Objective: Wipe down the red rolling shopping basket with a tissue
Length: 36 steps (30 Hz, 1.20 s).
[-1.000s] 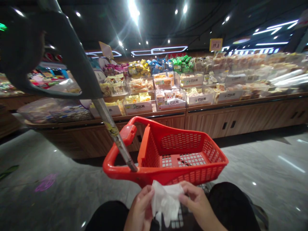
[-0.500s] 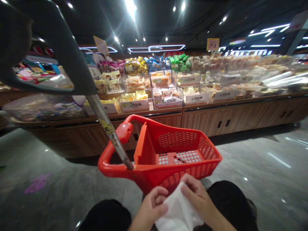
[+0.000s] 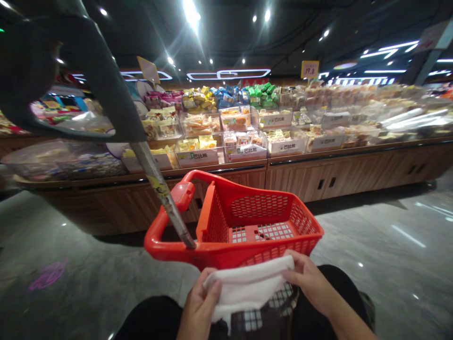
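A thin white plastic bag (image 3: 247, 285) is stretched sideways between both my hands, low in the view over my dark trousers. My left hand (image 3: 201, 307) pinches its left end with the thumb on top. My right hand (image 3: 308, 282) grips its right end, fingers curled over the edge. Just beyond the bag stands an empty red plastic shopping basket (image 3: 300, 222) on the floor, with a grey pull handle (image 3: 106, 99) rising up to the left, close to the camera.
A long wooden display counter (image 3: 350, 174) runs across the back, loaded with clear bins of packaged snacks and breads (image 3: 244, 137). A yellow price sign (image 3: 309, 69) hangs above. Grey polished floor (image 3: 389, 245) lies on both sides of the basket.
The crumpled white bag between my hands has been pulled out into a wide band. My hands moved apart and slightly up toward the basket's near rim.
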{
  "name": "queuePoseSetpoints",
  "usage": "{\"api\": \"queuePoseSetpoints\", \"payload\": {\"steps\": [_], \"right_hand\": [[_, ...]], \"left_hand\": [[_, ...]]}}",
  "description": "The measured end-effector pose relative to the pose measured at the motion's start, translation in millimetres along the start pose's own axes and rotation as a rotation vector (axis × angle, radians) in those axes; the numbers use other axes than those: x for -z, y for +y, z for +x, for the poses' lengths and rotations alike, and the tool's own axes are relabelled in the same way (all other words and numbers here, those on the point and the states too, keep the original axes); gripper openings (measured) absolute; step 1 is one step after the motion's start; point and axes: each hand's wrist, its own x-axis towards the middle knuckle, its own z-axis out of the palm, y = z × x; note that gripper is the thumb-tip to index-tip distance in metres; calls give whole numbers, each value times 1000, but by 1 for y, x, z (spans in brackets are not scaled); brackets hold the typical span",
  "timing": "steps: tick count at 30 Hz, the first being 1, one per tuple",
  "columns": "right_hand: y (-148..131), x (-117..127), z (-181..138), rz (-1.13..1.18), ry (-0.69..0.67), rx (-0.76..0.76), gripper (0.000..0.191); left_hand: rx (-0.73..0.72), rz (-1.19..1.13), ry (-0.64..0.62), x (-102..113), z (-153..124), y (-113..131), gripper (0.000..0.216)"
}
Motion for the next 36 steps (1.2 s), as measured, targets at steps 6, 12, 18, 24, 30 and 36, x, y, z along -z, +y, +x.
{"api": "queuePoseSetpoints", "payload": {"steps": [6, 12, 18, 24, 30, 36], "right_hand": [[7, -20, 1, 238, 307, -12, 50], [2, -8, -16, -31, 293, 64, 50], [5, -15, -22, -301, 192, 160, 25], [5, -14, -22, 5, 242, 39, 46], [-31, 6, -14, 44, -65, -70, 60], [-59, -21, 11, 12, -608, -223, 65]], "left_hand": [[44, -162, 133, -8, 4, -5, 41], [88, -178, 116, -2, -5, 6, 31], [4, -106, 343, 2, -2, -14, 39], [-82, 59, 342, 14, 3, -13, 40], [-262, 200, 211, 16, -4, -1, 43], [-156, 88, -364, -20, 6, -12, 92]]}}
